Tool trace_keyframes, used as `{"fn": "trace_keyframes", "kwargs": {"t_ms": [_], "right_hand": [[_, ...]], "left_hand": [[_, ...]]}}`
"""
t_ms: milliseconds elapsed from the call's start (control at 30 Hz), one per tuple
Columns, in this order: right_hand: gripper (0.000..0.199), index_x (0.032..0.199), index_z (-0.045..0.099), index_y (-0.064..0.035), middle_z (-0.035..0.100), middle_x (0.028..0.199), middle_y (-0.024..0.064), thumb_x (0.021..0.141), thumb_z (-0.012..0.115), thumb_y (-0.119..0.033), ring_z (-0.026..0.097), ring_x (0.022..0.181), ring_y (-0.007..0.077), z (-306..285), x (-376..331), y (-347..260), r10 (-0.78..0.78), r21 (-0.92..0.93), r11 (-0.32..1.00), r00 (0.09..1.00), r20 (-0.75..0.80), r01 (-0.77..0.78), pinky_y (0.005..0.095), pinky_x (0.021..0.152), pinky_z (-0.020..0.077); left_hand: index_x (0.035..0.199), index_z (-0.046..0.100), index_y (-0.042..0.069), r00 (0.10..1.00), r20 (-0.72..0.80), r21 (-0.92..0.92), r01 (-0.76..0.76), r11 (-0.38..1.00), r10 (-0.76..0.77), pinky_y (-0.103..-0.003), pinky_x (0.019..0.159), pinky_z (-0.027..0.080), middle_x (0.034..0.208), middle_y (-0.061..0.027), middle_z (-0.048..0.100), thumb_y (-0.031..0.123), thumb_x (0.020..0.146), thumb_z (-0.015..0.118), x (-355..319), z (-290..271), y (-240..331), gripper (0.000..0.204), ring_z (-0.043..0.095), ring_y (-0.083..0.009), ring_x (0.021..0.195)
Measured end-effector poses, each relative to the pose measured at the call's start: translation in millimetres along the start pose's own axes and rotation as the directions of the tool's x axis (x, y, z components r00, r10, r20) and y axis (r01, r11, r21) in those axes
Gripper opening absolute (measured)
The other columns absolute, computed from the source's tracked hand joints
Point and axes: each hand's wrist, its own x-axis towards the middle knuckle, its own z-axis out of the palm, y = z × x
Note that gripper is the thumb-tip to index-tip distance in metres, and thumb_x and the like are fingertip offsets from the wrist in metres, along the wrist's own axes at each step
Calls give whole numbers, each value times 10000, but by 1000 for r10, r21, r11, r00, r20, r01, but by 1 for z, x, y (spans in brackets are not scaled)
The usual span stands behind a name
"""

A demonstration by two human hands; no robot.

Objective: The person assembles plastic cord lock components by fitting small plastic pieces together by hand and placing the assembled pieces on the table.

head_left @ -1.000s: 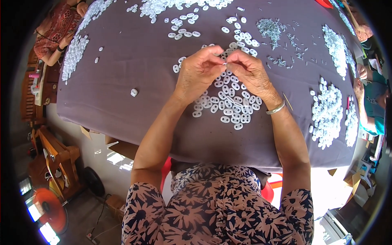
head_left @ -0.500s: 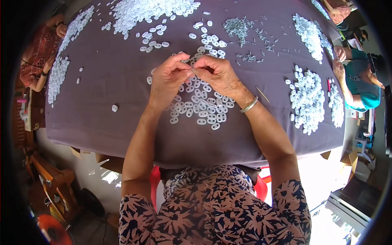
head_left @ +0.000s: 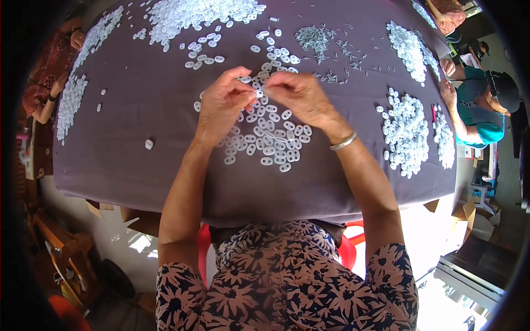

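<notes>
My left hand (head_left: 221, 107) pinches a small white oval plastic piece with two holes (head_left: 259, 94) between thumb and fingertips, raised over the tabletop. Just to its right is my right hand (head_left: 303, 99), a silver bangle on its wrist. Motion blurs its fingers, so whether they grip anything does not show. Beneath and in front of both hands lie many loose two-hole white pieces (head_left: 269, 150), some overlapping. Beyond my right hand is a heap of small grey metal pins (head_left: 314, 38), with more strewn around it.
A dark cloth covers the table (head_left: 121, 171). A large white heap (head_left: 182, 22) lies at the far side, another pile (head_left: 407, 132) at the right. One white piece (head_left: 149, 144) sits alone on the left. Co-workers handle pieces at the left edge (head_left: 52, 77) and right edge (head_left: 469, 105).
My right hand has drawn slightly away from the left, leaving a gap between the fingertips. The white piece in my left fingers now shows. The whole view has shifted a little.
</notes>
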Motion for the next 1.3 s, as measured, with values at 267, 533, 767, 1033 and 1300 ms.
{"fn": "trace_keyframes", "kwargs": {"t_ms": [267, 533, 767, 1033, 1300], "right_hand": [[67, 829, 637, -21, 563, 708, -24, 808, 669, -76, 483, 643, 31, -97, -21, 3, 136, -535, 813, 968, -212, -231, 217, 576, 413], [90, 813, 614, -6, 565, 679, -7, 785, 674, -67, 502, 628, 55, -80, -19, 12, 86, -579, 803, 988, -127, -144, 242, 577, 434], [114, 796, 620, -21, 530, 614, -2, 814, 653, -128, 487, 564, 65, -82, -15, 25, 48, -585, 801, 987, -155, -131, 238, 517, 416], [126, 827, 650, -58, 497, 602, -56, 851, 640, -181, 444, 527, 13, -90, -20, 10, 402, -127, 893, 893, -203, -431, 168, 446, 345], [160, 800, 669, -48, 514, 598, -51, 785, 666, -207, 459, 538, 38, -103, -28, 11, 261, -541, 793, 959, -112, -279, 191, 471, 371]], "left_hand": [[1210, 485, -3, 1000, -2, -48, 0, 999, 0, -229, 641, 517, 901, -98, 654, -6, 870, 586, 0, 5, 0, 355, 652, -135, 788], [1201, 487, 2, 1000, 19, -11, -13, 1000, 13, -228, 639, 521, 911, -96, 652, 2, 875, 585, -2, 6, -6, 340, 657, -135, 804], [1190, 506, 9, 1000, 22, -14, -1, 1000, 1, -225, 632, 512, 889, -73, 651, 9, 872, 594, -1, 5, -6, 330, 628, -105, 774], [1158, 519, 35, 995, 85, -49, -49, 998, 53, -199, 620, 500, 844, -39, 630, 11, 888, 573, -4, 8, -5, 277, 614, -76, 750], [1194, 514, 28, 993, 117, -42, -12, 999, 17, -210, 620, 478, 849, -35, 622, 13, 886, 590, -5, 12, -7, 317, 592, -79, 742]]}}
